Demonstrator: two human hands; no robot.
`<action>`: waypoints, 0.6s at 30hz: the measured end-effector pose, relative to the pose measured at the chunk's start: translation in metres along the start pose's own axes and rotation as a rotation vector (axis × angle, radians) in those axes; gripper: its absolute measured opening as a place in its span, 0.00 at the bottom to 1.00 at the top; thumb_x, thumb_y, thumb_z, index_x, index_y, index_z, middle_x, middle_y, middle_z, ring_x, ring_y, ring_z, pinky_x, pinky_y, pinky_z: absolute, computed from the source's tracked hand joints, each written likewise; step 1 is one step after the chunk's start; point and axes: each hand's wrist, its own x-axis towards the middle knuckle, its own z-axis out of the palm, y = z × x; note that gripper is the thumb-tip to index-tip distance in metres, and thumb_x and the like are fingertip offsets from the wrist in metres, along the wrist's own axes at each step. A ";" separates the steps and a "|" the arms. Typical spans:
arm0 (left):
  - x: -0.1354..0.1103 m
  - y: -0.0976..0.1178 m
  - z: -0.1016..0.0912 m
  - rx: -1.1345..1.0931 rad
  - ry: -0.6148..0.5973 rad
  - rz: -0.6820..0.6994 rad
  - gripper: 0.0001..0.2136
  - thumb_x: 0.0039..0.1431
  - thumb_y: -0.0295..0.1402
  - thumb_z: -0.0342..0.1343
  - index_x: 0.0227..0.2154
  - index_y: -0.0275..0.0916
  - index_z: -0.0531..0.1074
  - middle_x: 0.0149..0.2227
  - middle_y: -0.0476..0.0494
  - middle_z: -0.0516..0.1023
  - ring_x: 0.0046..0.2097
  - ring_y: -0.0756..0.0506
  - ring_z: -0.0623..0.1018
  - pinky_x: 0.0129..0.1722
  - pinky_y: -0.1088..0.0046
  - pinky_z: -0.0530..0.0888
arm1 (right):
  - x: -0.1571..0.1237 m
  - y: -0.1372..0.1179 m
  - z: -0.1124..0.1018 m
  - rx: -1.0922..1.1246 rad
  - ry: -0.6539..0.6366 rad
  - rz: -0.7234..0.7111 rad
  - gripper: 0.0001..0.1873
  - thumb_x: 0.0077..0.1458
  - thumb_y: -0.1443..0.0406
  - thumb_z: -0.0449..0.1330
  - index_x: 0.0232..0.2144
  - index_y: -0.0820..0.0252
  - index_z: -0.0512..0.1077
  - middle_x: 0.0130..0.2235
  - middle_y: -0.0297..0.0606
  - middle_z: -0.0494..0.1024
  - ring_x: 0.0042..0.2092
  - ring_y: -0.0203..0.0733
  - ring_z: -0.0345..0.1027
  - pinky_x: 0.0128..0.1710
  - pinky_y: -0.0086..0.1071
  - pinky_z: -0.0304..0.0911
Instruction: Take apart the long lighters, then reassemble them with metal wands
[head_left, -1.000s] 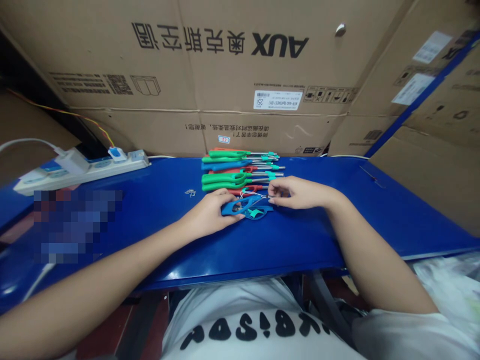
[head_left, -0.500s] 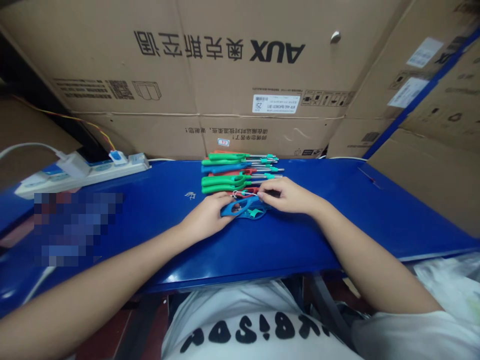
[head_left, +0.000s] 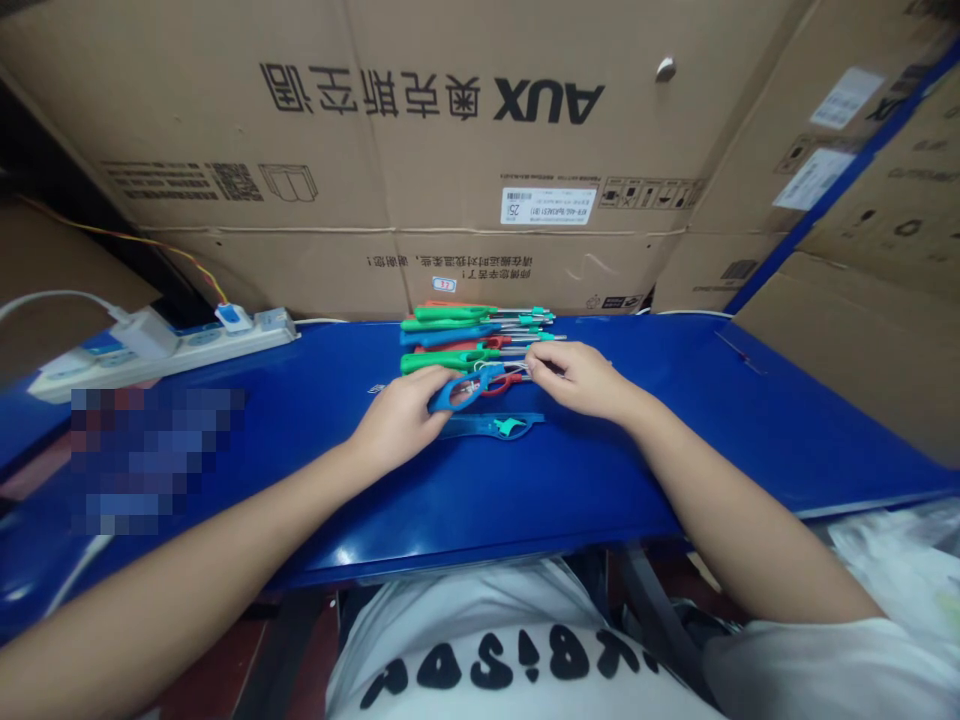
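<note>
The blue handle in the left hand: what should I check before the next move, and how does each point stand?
1. Blue handle gripped by the left hand: ok.
2. Right hand at the white wires: ok, the fingers are right by them.
3. Wires firmly pinched: cannot tell, too small.
4. Loose blue shell lying on the table: ok, in front of the handle.
5. View of the red lighter unblocked: not ok, the handle partly covers it.

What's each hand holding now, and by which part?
Left hand: the blue handle, by its left end. Right hand: at the white wires, grip unclear.
</note>
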 end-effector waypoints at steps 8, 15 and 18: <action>0.008 -0.004 -0.019 0.007 0.014 0.058 0.15 0.57 0.29 0.53 0.46 0.39 0.77 0.47 0.41 0.81 0.49 0.39 0.79 0.51 0.65 0.74 | 0.001 0.004 -0.009 0.015 -0.006 0.008 0.12 0.60 0.61 0.48 0.25 0.57 0.58 0.26 0.32 0.64 0.29 0.37 0.56 0.32 0.32 0.48; 0.009 0.006 -0.026 -0.032 -0.020 -0.015 0.14 0.62 0.38 0.53 0.43 0.36 0.79 0.42 0.40 0.81 0.42 0.42 0.78 0.44 0.68 0.72 | 0.001 0.008 -0.007 0.065 0.014 -0.021 0.15 0.62 0.59 0.48 0.24 0.57 0.57 0.25 0.31 0.61 0.28 0.36 0.54 0.31 0.31 0.47; 0.011 0.004 -0.030 -0.085 -0.030 -0.143 0.18 0.62 0.46 0.55 0.40 0.36 0.80 0.35 0.44 0.81 0.34 0.44 0.76 0.35 0.71 0.68 | 0.001 0.015 -0.012 0.157 0.038 -0.033 0.16 0.63 0.58 0.48 0.24 0.57 0.57 0.25 0.30 0.59 0.28 0.35 0.52 0.31 0.31 0.49</action>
